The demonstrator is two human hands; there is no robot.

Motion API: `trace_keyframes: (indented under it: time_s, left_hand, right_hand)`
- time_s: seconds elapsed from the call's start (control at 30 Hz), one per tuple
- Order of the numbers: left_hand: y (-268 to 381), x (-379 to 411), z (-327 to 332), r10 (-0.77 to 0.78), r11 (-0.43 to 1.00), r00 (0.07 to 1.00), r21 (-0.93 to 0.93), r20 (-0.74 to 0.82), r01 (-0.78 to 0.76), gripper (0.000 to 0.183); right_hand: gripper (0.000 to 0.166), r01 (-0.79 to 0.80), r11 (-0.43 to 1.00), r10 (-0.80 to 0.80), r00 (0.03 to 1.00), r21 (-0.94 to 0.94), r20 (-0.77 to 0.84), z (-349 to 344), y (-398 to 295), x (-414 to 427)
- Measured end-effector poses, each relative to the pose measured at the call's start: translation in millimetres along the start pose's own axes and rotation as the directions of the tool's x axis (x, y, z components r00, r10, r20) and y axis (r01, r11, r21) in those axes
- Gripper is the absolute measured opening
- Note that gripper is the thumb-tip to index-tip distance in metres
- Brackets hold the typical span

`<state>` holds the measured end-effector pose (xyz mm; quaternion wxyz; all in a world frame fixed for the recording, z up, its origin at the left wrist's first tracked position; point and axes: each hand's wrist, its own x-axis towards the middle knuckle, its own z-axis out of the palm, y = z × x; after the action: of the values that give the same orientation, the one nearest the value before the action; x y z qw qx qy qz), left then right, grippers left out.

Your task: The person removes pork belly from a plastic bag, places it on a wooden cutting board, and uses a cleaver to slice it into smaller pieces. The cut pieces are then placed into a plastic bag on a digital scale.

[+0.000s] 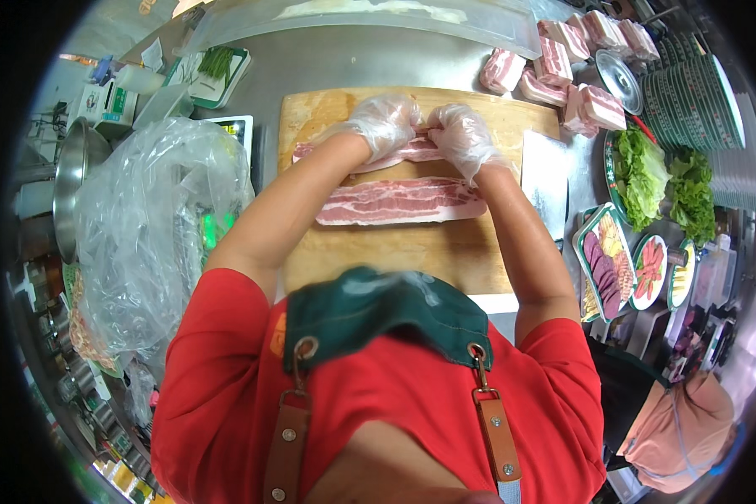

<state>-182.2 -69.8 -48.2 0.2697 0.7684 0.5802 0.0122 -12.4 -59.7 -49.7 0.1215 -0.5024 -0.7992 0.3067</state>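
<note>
Both hands wear clear plastic gloves and meet over the upper part of a wooden cutting board [403, 246]. My left hand [389, 123] and my right hand [463, 133] pinch a small piece of pork between their fingertips. Just below the fingers, a strip of raw pork belly [416, 151] lies across the board, partly hidden by my left hand and wrist. Nearer to me is a wider slab of sliced pork belly [403, 201], flat on the wood between my forearms. A cleaver's broad metal blade [543, 183] appears to rest at the board's right edge.
Pork belly blocks [553, 63] are piled at the back right, beside stacked plates [690, 104]. Lettuce [641, 176] and a tray of sliced vegetables [605, 261] stand at the right. Plastic bags [157, 233] bulge at the left. A person in pink [680, 428] is at lower right.
</note>
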Motion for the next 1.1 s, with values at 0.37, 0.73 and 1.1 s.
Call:
trace_keyframes:
  time_s: [0.37, 0.73, 1.1]
  left_hand:
    - [-9.5, -7.0, 3.3, 0.213, 0.927, 0.977, 0.320, -0.016, -0.197, 0.018]
    - [-63.0, -114.7, -8.8, -0.023, 0.972, 0.956, 0.217, -0.293, 0.090, 0.064]
    - [-93.8, -124.1, 10.5, -0.422, 0.896, 0.871, -0.260, -0.251, 0.359, 0.047]
  right_hand:
    - [0.013, 0.227, 0.896, -0.238, 0.971, -0.381, 0.020, 18.0, 31.6, 5.1]
    - [0.051, 0.310, 0.912, -0.273, 0.948, -0.268, 0.167, -29.2, 4.7, -31.8]
    - [0.052, 0.382, 0.835, -0.326, 0.923, -0.395, 0.204, -19.9, 15.6, -29.4]
